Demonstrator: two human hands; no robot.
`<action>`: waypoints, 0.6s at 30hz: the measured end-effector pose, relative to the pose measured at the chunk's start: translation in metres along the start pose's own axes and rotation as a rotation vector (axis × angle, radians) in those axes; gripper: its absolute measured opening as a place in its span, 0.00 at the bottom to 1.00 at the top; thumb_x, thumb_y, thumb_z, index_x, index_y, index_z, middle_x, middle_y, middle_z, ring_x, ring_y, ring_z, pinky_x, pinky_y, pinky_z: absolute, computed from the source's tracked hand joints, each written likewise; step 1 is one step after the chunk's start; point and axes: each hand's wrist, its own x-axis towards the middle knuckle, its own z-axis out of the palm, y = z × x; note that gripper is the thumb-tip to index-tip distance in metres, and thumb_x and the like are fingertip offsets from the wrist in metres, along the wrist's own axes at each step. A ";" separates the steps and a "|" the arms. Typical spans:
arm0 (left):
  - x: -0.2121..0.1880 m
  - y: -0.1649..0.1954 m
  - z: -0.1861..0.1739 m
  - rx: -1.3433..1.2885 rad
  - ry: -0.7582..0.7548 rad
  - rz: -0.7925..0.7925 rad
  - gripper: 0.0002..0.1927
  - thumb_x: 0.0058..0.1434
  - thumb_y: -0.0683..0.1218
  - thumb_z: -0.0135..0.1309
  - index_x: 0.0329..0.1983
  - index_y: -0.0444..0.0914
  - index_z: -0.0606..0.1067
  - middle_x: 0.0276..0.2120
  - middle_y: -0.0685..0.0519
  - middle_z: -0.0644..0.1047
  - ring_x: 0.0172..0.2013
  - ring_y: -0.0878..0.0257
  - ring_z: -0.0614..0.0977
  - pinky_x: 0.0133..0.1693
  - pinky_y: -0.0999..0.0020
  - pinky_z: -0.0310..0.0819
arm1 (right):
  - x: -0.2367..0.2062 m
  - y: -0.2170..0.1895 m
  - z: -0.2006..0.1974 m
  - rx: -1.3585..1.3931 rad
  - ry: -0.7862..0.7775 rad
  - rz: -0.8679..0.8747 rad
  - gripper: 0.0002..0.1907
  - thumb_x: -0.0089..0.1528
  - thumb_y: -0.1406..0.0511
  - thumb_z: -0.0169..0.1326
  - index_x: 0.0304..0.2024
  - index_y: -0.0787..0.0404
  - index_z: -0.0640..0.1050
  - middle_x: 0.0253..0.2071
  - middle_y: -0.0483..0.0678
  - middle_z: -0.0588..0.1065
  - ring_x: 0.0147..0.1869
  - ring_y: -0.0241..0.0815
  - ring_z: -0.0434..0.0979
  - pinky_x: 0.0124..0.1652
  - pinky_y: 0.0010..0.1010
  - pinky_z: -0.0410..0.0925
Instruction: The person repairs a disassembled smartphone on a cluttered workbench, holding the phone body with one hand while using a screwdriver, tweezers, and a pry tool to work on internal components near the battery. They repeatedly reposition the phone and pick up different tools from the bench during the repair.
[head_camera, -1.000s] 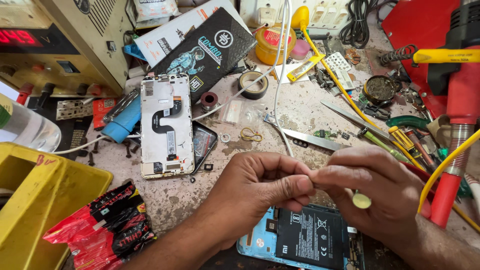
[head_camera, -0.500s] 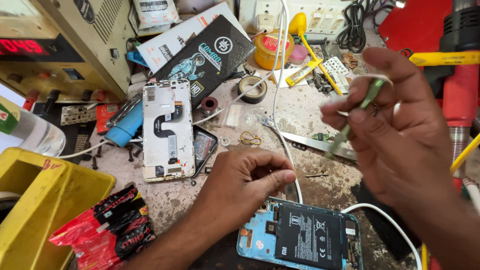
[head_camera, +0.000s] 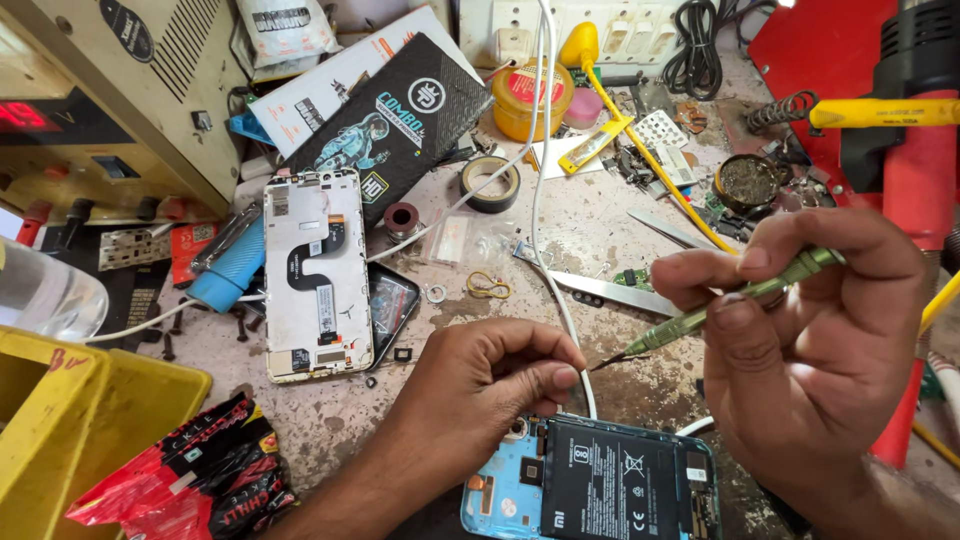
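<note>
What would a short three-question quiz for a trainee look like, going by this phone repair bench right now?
1. True or false: the right hand holds a green screwdriver with its tip pointing toward the left hand.
2. What lies directly below both hands at the near edge? A) a roll of tape B) an opened blue phone with its black battery showing C) a yellow bin
3. Fill in: the white cable runs down the bench and passes beside the fingertips of the ____ hand.

Key: 1 true; 2 B; 3 left.
</note>
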 end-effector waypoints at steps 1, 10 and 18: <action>-0.002 -0.001 0.002 0.004 -0.008 0.016 0.06 0.62 0.40 0.58 0.40 0.33 0.82 0.30 0.57 0.83 0.29 0.74 0.80 0.33 0.77 0.78 | -0.002 -0.001 0.000 -0.011 -0.002 0.001 0.24 0.71 0.75 0.49 0.66 0.64 0.57 0.48 0.48 0.64 0.51 0.46 0.82 0.53 0.34 0.79; -0.012 0.003 0.010 0.142 0.011 0.040 0.06 0.61 0.42 0.60 0.39 0.35 0.83 0.28 0.57 0.83 0.28 0.73 0.81 0.31 0.75 0.77 | -0.014 -0.003 -0.002 -0.031 -0.031 -0.018 0.24 0.71 0.76 0.50 0.65 0.65 0.57 0.49 0.48 0.64 0.51 0.45 0.81 0.54 0.35 0.79; -0.016 0.008 0.021 0.418 0.060 0.309 0.06 0.58 0.42 0.63 0.37 0.35 0.83 0.29 0.53 0.83 0.27 0.70 0.82 0.30 0.72 0.76 | -0.015 -0.004 -0.018 -0.076 -0.081 -0.030 0.24 0.69 0.76 0.51 0.63 0.64 0.58 0.50 0.48 0.63 0.52 0.46 0.81 0.53 0.37 0.80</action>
